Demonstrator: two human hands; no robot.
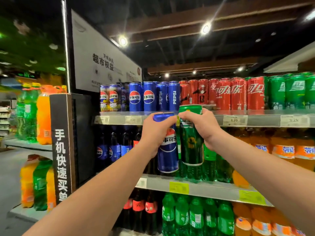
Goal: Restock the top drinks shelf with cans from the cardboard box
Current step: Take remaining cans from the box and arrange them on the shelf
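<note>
My left hand (156, 133) grips a tall blue Pepsi can (167, 150) near its top. Beside it, my right hand (199, 128) grips a tall green Sprite can (191, 147). Both cans are upright and side by side, held just below and in front of the top shelf's edge (187, 119). On that top shelf stand rows of blue Pepsi cans (150, 97), red Coca-Cola cans (223, 93) and green Sprite cans (294, 91). No cardboard box is in view.
Lower shelves hold Pepsi bottles (114, 147), orange soda bottles (283, 150), green bottles (196, 217) and cola bottles (138, 210). A black pillar with white lettering (61, 147) and a white sign (102, 62) stand left. Bottle packs (37, 181) are stacked at the aisle end.
</note>
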